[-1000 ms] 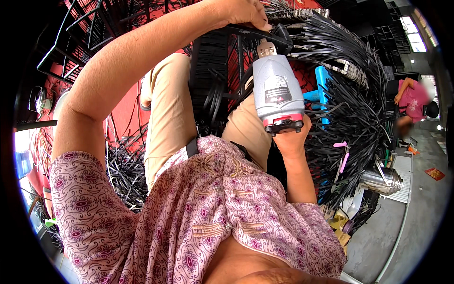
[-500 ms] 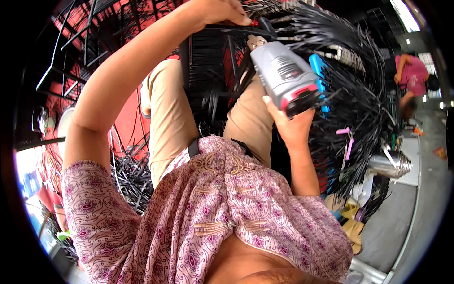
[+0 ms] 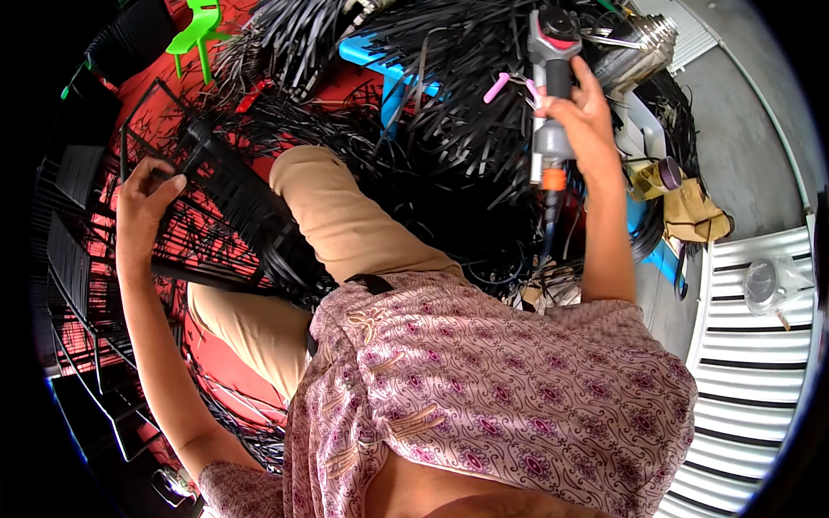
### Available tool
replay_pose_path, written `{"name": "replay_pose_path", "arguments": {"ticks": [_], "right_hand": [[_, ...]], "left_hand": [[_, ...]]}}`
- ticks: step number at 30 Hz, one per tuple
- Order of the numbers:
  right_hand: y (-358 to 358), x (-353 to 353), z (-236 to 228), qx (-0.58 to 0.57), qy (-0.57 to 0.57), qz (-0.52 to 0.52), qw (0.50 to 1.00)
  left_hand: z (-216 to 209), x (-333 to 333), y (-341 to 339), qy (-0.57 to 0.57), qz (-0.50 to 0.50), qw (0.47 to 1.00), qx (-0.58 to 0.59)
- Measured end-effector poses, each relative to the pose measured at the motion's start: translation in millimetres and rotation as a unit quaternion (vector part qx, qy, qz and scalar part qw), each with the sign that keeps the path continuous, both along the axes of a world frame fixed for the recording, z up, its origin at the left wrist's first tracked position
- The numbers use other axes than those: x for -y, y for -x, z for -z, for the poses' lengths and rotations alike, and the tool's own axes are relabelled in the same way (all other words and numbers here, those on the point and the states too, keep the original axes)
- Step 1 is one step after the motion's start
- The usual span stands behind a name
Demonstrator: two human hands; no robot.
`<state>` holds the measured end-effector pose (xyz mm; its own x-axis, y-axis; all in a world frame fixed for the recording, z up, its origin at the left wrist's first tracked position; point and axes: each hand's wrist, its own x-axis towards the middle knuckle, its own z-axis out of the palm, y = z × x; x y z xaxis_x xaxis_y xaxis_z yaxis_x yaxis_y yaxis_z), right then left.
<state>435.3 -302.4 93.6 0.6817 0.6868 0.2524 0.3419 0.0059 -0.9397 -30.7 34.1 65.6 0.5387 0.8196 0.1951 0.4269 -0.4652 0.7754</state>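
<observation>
Tool [image 3: 557, 78], grey-and-red, raised over black strips [image 3: 471, 112] | right hand [image 3: 594, 129]: fingers wrapped round it | left hand [image 3: 142, 203]: fingers bent at black frame [image 3: 246, 198], cannot tell whether pinching | frame tilted beside knee [image 3: 306, 173]

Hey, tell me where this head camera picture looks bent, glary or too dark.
Head view: the white slatted panel at right curves toward the black rim; head view: the shiny silver metal flask carries bright highlights; head view: between the beige trousers and the grey-and-black handheld tool, it's too dark to make out detail.
</observation>
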Motion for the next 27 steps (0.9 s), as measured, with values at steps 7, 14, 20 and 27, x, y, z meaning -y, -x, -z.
{"name": "replay_pose_path", "arguments": {"ticks": [7,14,20,27], "right_hand": [[-138,30,46,0.353,0.319,0.263,0.84],[-168,11,115,0.328,0.465,0.344,0.747],[-130,-31,104,0.638,0.323,0.339,0.611],[-198,-40,135,0.433,0.469,0.197,0.744]], "left_hand": [[1,2,-2,0.103,0.024,0.991,0.076],[0,6,1,0.057,-0.006,0.997,0.046],[-20,25,-2,-0.047,-0.011,0.998,-0.029],[-8,21,0,-0.05,-0.082,0.966,0.241]]}}
